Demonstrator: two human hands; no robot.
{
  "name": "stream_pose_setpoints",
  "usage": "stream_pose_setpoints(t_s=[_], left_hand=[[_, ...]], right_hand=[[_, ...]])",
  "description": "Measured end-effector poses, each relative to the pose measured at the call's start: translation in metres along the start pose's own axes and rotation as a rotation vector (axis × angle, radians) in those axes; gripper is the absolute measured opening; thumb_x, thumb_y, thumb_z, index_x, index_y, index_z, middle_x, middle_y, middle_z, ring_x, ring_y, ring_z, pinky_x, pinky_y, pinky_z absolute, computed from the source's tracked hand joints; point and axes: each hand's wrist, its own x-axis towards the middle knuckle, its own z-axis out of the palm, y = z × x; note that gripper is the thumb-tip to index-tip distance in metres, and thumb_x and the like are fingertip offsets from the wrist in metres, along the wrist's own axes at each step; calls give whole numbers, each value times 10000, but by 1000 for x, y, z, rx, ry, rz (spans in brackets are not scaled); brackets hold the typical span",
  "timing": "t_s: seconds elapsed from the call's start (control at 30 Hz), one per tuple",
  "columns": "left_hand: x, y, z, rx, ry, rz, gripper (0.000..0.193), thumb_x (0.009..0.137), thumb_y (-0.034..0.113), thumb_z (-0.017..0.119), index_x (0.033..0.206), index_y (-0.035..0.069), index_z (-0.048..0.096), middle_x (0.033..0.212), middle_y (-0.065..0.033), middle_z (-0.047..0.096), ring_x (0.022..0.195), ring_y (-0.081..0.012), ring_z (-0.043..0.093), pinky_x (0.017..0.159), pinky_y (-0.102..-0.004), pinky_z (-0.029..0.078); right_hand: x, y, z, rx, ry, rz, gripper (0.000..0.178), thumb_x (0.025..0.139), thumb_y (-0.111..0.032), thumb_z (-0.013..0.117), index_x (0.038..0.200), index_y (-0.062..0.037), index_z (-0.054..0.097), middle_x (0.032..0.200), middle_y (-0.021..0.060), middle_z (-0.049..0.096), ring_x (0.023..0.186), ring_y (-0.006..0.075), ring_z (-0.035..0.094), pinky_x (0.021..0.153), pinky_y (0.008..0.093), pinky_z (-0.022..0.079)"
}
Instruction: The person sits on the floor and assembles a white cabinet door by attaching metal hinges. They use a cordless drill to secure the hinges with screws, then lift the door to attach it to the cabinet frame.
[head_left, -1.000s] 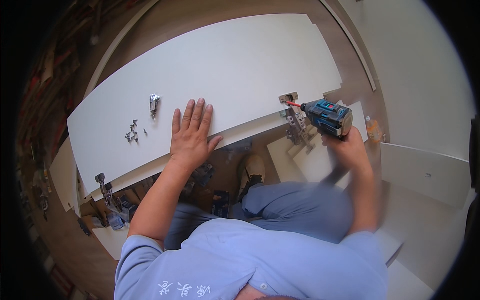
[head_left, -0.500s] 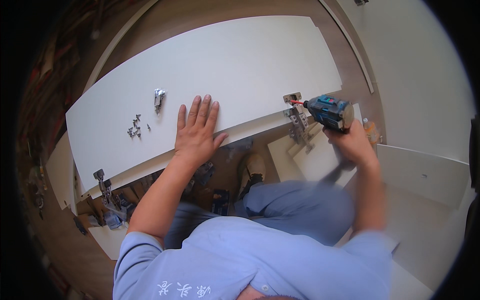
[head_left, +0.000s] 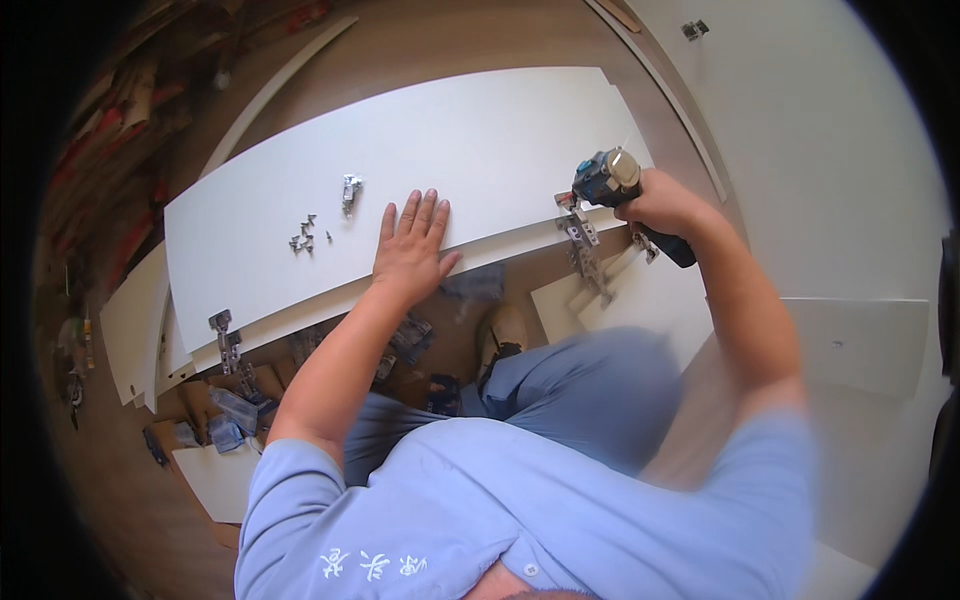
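Note:
My left hand [head_left: 413, 245] lies flat with its fingers stretched out on a white panel [head_left: 480, 130], close to its near edge. My right hand [head_left: 665, 203] is wrapped round the handle of a blue and black cordless screwdriver [head_left: 607, 178]. The tool's head is above a metal hinge [head_left: 580, 240] at the panel's right end and hides its own tip. Whether the bit touches a screw cannot be seen. A second hinge [head_left: 228, 345] hangs over the near left edge. Several loose screws [head_left: 303, 240] and a shiny metal fitting in clear wrap [head_left: 350, 195] lie left of my left hand.
Below the panel's near edge are plastic-wrapped parts [head_left: 235, 408] and a cardboard box [head_left: 195, 400]. My shoe [head_left: 503, 335] stands on the floor. More white boards [head_left: 850, 340] lie at the right, and a long strip [head_left: 275, 90] lies beyond the panel.
My right hand has raised the screwdriver and moved it left, tilting it over the right hinge. My left hand stays flat on the panel. The whole view has shifted slightly.

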Motion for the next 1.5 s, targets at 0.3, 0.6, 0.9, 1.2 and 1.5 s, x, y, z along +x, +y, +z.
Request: stream_pose_setpoints(t_s=[0.3,0.6,0.9,1.2,1.5], left_hand=[[-96,-19,-2,-28,-21,7,837,923,437,653,1599,103,291,1672,-138,252,1558,-305,203,1264,-472,132],[-243,-34,-5,-283,-1,-35,607,832,157,735,1408,98,554,1572,-163,411,1437,-373,408,1164,-475,366],[-317,-46,-26,-524,-35,-367,358,899,161,687,1253,111,668,1337,-91,642,1190,-309,632,1000,-407,525],[-233,-73,-5,-905,198,-434,233,968,160,638,1173,63,694,1136,-99,716,1018,-266,698,900,-356,559],[-203,-77,64,-2354,79,-1167,318,1074,257,440,1173,20,628,1115,-136,692,1035,-284,680,892,-419,571]], right_hand=[[-105,143,174,895,875,-181,443,889,-32,668,1323,11,590,1251,122,678,1106,208,664,947,350,531],[-74,234,371,376,734,499,979,635,-324,910,1467,-68,460,1339,229,602,1257,394,574,1058,447,463],[-45,246,383,284,613,736,938,721,-373,881,1503,-150,415,1395,175,521,1306,392,512,1059,512,453],[-52,199,251,454,870,197,430,936,-29,580,1359,42,556,1327,204,620,1215,284,620,1064,387,478],[7,-166,158,-214,149,-1107,442,896,-195,726,1314,-95,618,1342,146,605,1236,339,592,1024,429,518]])
